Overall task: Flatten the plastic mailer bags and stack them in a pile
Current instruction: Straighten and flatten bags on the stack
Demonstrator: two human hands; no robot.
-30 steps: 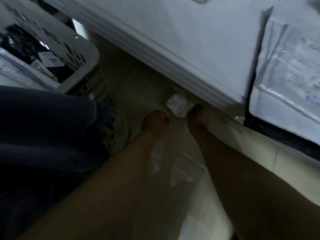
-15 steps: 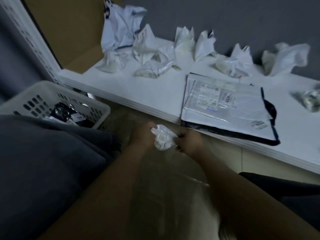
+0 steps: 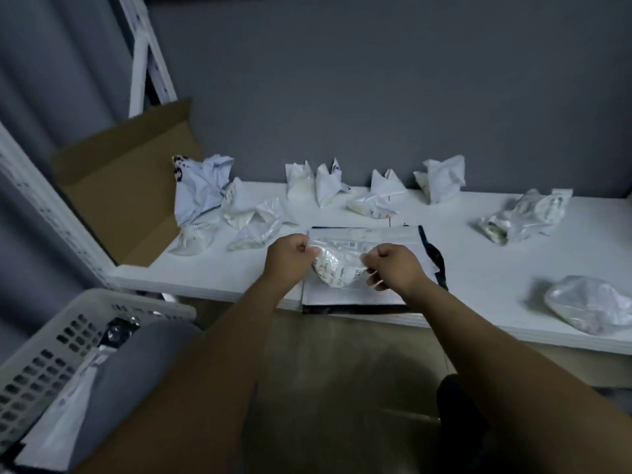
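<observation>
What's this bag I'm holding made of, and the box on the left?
Bag: thin plastic film by the look, whitish, translucent and glossy; it crumples and catches glints.
Box: likely cardboard, plain brown and matte, with a folded flap.

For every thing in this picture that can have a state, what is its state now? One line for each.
Left hand: grips the held bag's left edge.
Right hand: grips its right edge.
Held bag: crumpled, held between both hands.
Pile: flattened bags, lying at the table edge.
Other bags: crumpled, loose on the table.
Cardboard box: open.
Basket: holds some packets.
</observation>
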